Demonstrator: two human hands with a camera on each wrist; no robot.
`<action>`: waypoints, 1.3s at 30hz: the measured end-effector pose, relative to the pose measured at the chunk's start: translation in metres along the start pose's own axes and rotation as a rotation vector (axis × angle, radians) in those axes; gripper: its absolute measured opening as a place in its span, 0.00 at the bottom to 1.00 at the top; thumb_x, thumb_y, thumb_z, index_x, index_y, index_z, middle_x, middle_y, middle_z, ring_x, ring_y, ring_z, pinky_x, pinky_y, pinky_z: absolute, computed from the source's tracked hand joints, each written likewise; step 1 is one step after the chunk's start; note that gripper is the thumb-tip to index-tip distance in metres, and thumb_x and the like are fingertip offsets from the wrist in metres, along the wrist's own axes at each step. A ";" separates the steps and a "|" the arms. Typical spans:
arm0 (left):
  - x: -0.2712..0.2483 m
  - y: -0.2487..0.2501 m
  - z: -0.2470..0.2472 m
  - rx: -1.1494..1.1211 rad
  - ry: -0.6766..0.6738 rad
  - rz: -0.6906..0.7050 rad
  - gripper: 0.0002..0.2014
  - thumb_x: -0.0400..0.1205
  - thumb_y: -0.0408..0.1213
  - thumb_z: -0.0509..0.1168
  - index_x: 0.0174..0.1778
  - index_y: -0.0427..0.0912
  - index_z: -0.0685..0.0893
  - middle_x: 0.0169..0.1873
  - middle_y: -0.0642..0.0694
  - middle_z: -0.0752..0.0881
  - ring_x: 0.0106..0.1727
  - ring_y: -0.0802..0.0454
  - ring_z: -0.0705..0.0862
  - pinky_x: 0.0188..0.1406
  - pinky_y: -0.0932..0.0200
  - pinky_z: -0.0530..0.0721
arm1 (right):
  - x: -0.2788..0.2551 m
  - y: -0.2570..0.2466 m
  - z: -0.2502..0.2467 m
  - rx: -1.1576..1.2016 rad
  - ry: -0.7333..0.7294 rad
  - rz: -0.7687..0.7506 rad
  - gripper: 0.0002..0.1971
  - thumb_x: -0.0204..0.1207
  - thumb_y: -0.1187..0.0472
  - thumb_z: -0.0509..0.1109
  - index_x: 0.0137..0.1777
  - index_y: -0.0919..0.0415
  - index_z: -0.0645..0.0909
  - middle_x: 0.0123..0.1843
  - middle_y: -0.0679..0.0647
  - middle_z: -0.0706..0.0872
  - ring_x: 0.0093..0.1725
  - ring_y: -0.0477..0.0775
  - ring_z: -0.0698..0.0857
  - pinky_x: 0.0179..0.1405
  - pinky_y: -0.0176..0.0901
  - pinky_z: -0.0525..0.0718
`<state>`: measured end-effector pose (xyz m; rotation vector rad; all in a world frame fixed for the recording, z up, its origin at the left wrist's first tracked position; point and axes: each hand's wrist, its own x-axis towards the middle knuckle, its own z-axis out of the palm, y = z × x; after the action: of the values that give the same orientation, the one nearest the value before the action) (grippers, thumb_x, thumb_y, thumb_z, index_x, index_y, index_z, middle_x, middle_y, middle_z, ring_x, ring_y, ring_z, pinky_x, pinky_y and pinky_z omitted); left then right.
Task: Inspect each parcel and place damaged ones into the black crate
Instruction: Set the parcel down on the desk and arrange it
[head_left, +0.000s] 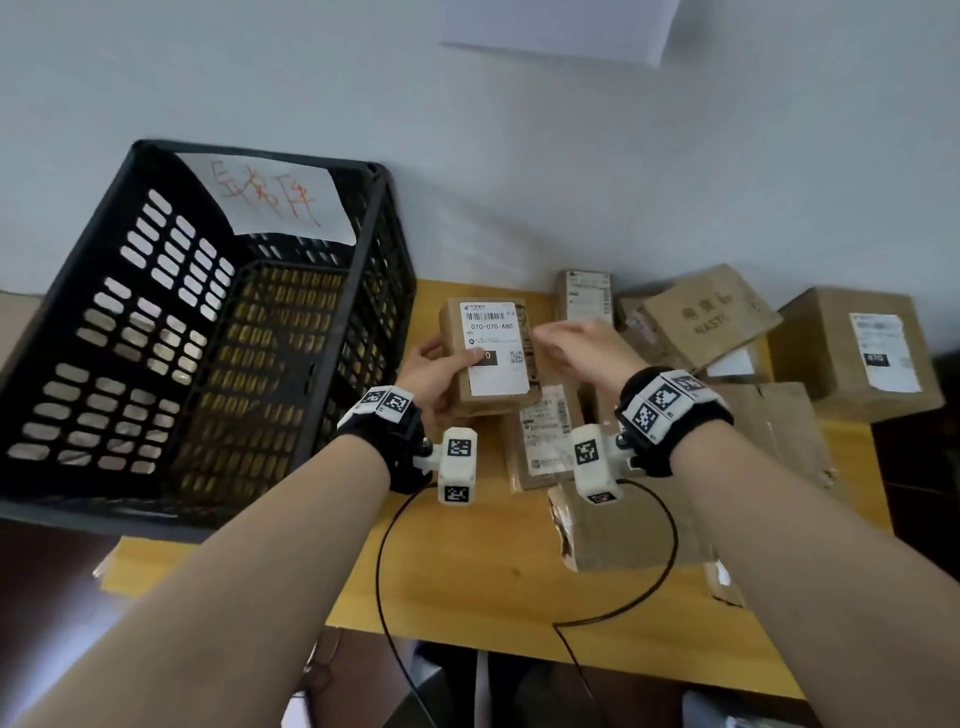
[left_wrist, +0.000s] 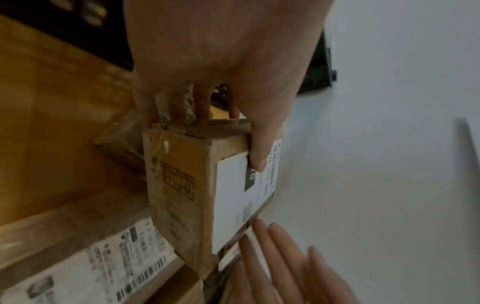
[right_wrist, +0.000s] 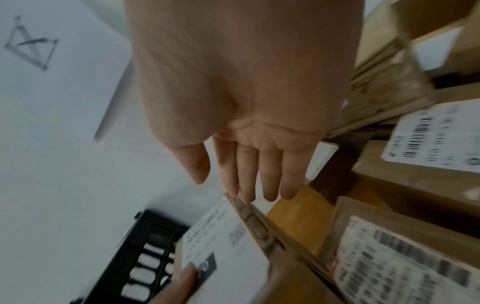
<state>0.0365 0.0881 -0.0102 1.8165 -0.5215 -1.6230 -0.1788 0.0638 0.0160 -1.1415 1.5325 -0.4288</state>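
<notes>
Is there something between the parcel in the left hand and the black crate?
Nothing visible. The left hand holds the parcel just right of the black crate, whose top is open and appears empty.

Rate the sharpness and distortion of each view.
Head view: sharp, the held parcel's label prints 070-070-A80; wide-angle bending of the black crate. Left wrist view: dim, parcel soft, right hand smeared. Right wrist view: motion blur throughout, box labels unreadable.
</notes>
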 end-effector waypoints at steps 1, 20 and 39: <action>0.002 -0.003 -0.006 -0.006 0.020 0.000 0.45 0.72 0.41 0.85 0.84 0.47 0.71 0.70 0.45 0.86 0.60 0.46 0.89 0.59 0.38 0.91 | 0.001 -0.006 0.006 -0.026 -0.020 -0.025 0.20 0.81 0.40 0.72 0.68 0.48 0.88 0.66 0.44 0.90 0.66 0.48 0.87 0.75 0.55 0.81; 0.021 -0.029 -0.042 -0.081 0.029 -0.052 0.23 0.83 0.43 0.76 0.75 0.53 0.85 0.55 0.48 0.93 0.51 0.49 0.91 0.28 0.56 0.90 | 0.011 -0.068 0.093 -0.737 -0.309 -0.128 0.21 0.94 0.55 0.50 0.40 0.57 0.75 0.38 0.53 0.76 0.36 0.50 0.75 0.33 0.44 0.68; 0.031 -0.026 -0.036 -0.122 -0.107 -0.178 0.24 0.80 0.47 0.79 0.72 0.48 0.85 0.59 0.41 0.93 0.58 0.41 0.92 0.37 0.48 0.93 | 0.013 -0.051 0.062 -0.285 -0.162 -0.061 0.23 0.90 0.53 0.64 0.83 0.57 0.75 0.84 0.56 0.73 0.79 0.56 0.77 0.64 0.36 0.78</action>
<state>0.0736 0.0931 -0.0493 1.7334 -0.3062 -1.8380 -0.0999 0.0478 0.0288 -1.4105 1.4494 -0.1550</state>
